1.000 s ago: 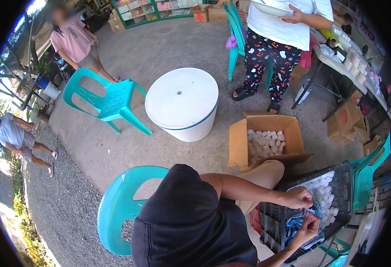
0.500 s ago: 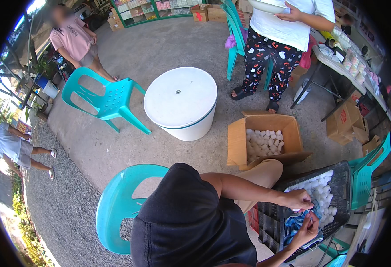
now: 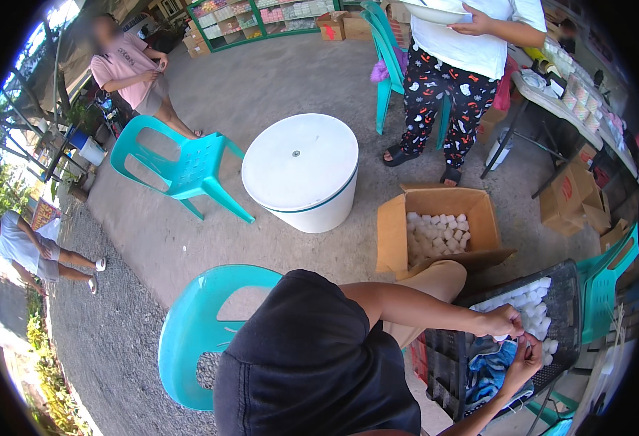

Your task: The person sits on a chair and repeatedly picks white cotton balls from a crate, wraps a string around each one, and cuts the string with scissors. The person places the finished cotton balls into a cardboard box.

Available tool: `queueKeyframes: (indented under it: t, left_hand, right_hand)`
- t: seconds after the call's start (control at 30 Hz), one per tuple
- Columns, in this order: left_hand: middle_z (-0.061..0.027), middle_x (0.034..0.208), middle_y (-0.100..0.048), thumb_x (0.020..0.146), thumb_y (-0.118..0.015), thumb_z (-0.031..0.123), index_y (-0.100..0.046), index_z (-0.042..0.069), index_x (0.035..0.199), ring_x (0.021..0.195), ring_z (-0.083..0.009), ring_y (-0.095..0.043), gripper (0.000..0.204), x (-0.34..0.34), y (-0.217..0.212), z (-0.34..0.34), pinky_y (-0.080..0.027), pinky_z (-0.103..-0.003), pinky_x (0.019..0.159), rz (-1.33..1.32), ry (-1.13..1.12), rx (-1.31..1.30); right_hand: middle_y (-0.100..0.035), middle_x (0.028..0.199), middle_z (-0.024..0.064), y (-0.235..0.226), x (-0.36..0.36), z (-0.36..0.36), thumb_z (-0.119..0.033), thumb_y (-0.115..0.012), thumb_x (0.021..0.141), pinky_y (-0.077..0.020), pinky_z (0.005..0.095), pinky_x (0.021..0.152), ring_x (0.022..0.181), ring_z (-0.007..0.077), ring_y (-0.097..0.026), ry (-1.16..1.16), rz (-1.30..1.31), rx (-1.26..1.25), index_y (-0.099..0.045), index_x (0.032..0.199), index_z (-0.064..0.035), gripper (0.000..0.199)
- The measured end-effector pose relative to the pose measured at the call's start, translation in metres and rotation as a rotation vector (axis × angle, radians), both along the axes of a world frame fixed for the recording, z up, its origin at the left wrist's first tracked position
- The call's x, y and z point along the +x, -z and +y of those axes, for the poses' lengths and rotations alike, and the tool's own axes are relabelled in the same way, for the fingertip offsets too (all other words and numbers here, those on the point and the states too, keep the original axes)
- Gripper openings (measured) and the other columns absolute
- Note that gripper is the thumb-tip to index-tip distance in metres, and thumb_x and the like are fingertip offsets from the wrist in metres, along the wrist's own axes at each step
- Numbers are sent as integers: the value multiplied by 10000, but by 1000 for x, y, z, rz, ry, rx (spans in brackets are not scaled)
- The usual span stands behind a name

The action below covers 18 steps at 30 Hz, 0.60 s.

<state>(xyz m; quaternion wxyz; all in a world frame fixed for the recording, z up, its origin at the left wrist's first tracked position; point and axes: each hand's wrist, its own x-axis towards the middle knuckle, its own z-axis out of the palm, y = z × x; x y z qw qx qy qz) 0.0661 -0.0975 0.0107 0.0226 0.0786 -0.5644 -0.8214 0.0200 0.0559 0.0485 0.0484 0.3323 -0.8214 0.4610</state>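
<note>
My left hand (image 3: 502, 321), at the end of the upper arm, has its fingers closed, and a small white piece (image 3: 499, 337) shows under them. Close against it, my right hand (image 3: 525, 361) pinches with its fingertips; what they grip is hidden. Both hands are above a black plastic crate (image 3: 568, 327). Inside the crate are several small white lumpy pieces (image 3: 528, 299) and a blue patterned cloth (image 3: 499, 360), which lies nearest to my right hand.
Beyond the crate stands an open cardboard box (image 3: 393, 236) with more white pieces (image 3: 439, 236). A white round drum (image 3: 301, 163), green plastic chairs (image 3: 203, 163) and a table (image 3: 588, 120) stand around. One person (image 3: 454, 94) holds a bowl; two others (image 3: 130, 69) (image 3: 29, 243) are at left.
My right hand has moved up against the left, closing the gap between them. At the left, the person in pink has brought both hands together in front. The whole view has shifted slightly.
</note>
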Motion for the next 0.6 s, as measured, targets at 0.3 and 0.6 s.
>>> queueKeyframes:
  t: [0.3,0.6]
  left_hand:
    - [-49,656,-598,887,-604,191,-579,26,741,524,-129,-569,222,-30,41,22,-477,-284,439,50,203,61]
    - [-69,610,-588,928,-552,241,-594,18,736,469,-154,-565,297,-38,47,21,-462,-296,409,58,181,42]
  right_hand:
    - [-501,723,11,46,-23,30,-126,-624,910,-228,280,496,575,88,-285,113,-94,1,-600,874,34,166]
    - [-520,727,34,34,-20,31,-166,-628,903,-246,302,509,571,127,-313,112,53,154,-612,880,20,188]
